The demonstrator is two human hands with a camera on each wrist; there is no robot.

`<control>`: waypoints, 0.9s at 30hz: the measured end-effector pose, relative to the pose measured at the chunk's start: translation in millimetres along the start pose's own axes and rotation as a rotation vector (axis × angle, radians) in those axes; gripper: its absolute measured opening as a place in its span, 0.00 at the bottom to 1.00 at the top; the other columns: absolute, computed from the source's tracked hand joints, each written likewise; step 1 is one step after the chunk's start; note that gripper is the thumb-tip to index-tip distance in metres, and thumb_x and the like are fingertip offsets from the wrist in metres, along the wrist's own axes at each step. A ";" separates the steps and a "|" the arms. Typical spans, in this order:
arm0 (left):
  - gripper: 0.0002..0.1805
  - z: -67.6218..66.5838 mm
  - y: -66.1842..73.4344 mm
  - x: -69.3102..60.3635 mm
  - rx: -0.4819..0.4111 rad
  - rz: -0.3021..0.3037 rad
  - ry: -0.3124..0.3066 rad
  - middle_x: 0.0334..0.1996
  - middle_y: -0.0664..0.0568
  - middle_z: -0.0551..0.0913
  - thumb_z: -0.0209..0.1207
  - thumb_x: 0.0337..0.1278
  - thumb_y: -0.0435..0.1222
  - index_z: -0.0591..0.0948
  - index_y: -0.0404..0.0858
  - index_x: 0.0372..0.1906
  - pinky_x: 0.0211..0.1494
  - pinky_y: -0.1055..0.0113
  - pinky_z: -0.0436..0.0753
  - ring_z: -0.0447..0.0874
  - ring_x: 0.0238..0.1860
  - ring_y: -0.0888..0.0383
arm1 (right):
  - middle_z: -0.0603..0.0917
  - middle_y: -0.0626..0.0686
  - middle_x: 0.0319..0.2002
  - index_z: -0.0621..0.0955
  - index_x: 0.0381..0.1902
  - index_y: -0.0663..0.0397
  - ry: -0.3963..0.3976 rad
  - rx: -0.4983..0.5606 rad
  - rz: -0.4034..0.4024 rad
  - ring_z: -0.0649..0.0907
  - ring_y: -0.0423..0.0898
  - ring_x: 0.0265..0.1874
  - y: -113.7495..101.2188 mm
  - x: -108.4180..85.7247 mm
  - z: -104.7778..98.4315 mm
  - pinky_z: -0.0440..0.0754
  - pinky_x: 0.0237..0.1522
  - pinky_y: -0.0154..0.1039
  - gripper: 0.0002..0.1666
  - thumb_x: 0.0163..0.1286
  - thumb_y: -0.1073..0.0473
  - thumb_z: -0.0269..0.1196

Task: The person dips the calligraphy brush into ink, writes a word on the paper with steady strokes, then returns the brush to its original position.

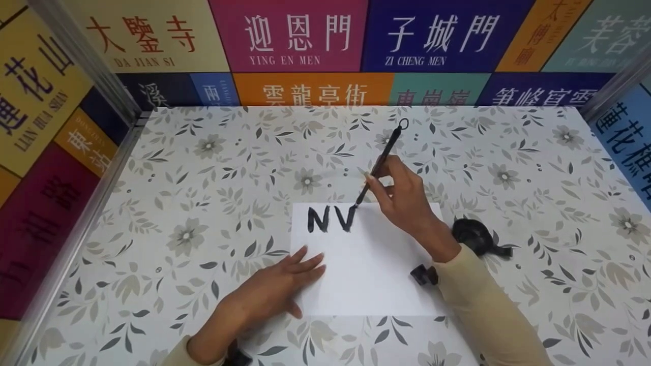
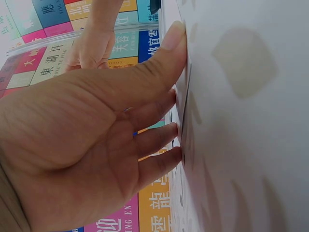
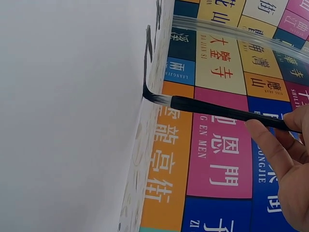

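My right hand (image 1: 404, 195) pinches a dark writing brush (image 1: 384, 155) between thumb and fingers. The brush is tilted, its looped end up and away. Its black, wet-looking bristles (image 3: 155, 98) bend against the white sheet of paper (image 1: 371, 279) in the right wrist view. Bold black strokes (image 1: 318, 219) reading "N V" lie along the sheet's far left part, the brush tip at the top of the V's right arm. On the paper's left edge rests my left hand (image 1: 277, 284), fingers spread; its thumb (image 2: 169, 41) and fingertips touch the surface in the left wrist view.
A black rounded object with a spout-like end (image 1: 475, 236) sits right of the paper, partly behind my right wrist. Smaller black pieces (image 1: 424, 275) show beside both sleeves. A floral-patterned table cover (image 1: 188, 239) lies underneath, with colourful lettered panels (image 1: 300, 35) behind it.
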State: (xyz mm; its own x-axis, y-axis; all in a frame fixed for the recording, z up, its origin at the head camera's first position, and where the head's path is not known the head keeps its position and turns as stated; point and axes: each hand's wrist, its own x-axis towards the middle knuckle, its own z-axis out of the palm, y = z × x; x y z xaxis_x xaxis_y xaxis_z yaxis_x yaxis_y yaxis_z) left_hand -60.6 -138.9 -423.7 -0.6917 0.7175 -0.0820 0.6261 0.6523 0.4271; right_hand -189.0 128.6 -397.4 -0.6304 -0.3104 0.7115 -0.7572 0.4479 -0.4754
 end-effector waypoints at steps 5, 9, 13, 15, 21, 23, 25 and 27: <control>0.46 -0.3 -1.3 1.4 -0.003 0.009 -0.004 0.71 0.50 0.61 0.69 0.36 0.43 0.68 0.37 0.68 0.66 0.51 0.65 0.52 0.72 0.45 | 0.79 0.56 0.34 0.71 0.43 0.66 0.014 -0.009 0.005 0.85 0.47 0.37 -1.1 1.2 -2.8 0.83 0.27 0.30 0.12 0.66 0.66 0.61; 0.46 -0.6 -1.5 2.5 0.004 0.018 -0.004 0.71 0.49 0.61 0.69 0.36 0.43 0.68 0.37 0.68 0.67 0.51 0.64 0.52 0.72 0.45 | 0.80 0.57 0.34 0.72 0.43 0.67 0.050 -0.029 -0.005 0.85 0.47 0.37 -3.1 3.1 -9.3 0.84 0.25 0.32 0.12 0.65 0.67 0.62; 0.46 -0.7 -0.2 3.1 -0.014 0.009 0.002 0.70 0.50 0.62 0.69 0.36 0.43 0.68 0.37 0.68 0.68 0.52 0.63 0.52 0.72 0.45 | 0.81 0.56 0.34 0.72 0.43 0.67 0.114 -0.035 -0.007 0.86 0.47 0.35 -4.6 2.8 -20.6 0.84 0.25 0.33 0.13 0.64 0.68 0.63; 0.46 -0.7 0.5 3.3 -0.018 0.006 0.002 0.70 0.50 0.62 0.69 0.36 0.43 0.68 0.37 0.68 0.67 0.51 0.64 0.53 0.72 0.46 | 0.82 0.55 0.34 0.72 0.43 0.67 0.144 -0.042 -0.006 0.86 0.46 0.35 -4.8 -0.5 -26.3 0.83 0.26 0.31 0.14 0.63 0.69 0.64; 0.45 -1.1 0.0 0.3 -0.003 0.024 0.011 0.70 0.49 0.63 0.68 0.36 0.44 0.69 0.36 0.67 0.66 0.51 0.66 0.54 0.71 0.44 | 0.82 0.55 0.32 0.72 0.41 0.68 0.181 -0.036 -0.016 0.87 0.46 0.33 -2.7 -14.8 -32.1 0.82 0.26 0.28 0.15 0.59 0.72 0.65; 0.46 -1.4 -0.5 -0.9 0.002 0.032 0.013 0.70 0.49 0.63 0.68 0.36 0.44 0.69 0.36 0.67 0.65 0.51 0.67 0.54 0.71 0.44 | 0.82 0.54 0.33 0.72 0.42 0.68 0.183 -0.024 -0.005 0.87 0.46 0.33 -0.7 -16.5 -30.6 0.82 0.27 0.27 0.15 0.59 0.72 0.65; 0.46 -1.9 -0.4 -1.3 0.009 0.036 0.011 0.70 0.49 0.63 0.68 0.36 0.44 0.69 0.36 0.68 0.65 0.52 0.68 0.54 0.71 0.45 | 0.82 0.54 0.33 0.72 0.43 0.68 0.180 -0.017 0.009 0.87 0.46 0.34 1.3 -17.1 -28.6 0.81 0.28 0.26 0.15 0.60 0.71 0.65; 0.46 -2.2 -0.5 -1.0 0.017 0.039 0.008 0.70 0.49 0.63 0.68 0.36 0.44 0.69 0.36 0.68 0.65 0.52 0.68 0.54 0.71 0.44 | 0.82 0.54 0.34 0.72 0.43 0.69 0.177 -0.008 0.021 0.87 0.46 0.34 2.8 -17.2 -26.8 0.81 0.28 0.26 0.16 0.61 0.71 0.65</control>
State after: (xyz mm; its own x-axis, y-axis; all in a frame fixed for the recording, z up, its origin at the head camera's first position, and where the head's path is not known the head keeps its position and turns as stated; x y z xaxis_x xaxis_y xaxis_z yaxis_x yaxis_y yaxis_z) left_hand -61.0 -140.4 -421.9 -0.6699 0.7402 -0.0581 0.6582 0.6283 0.4148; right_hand -175.7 157.7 -397.2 -0.6056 -0.1482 0.7818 -0.7422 0.4595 -0.4878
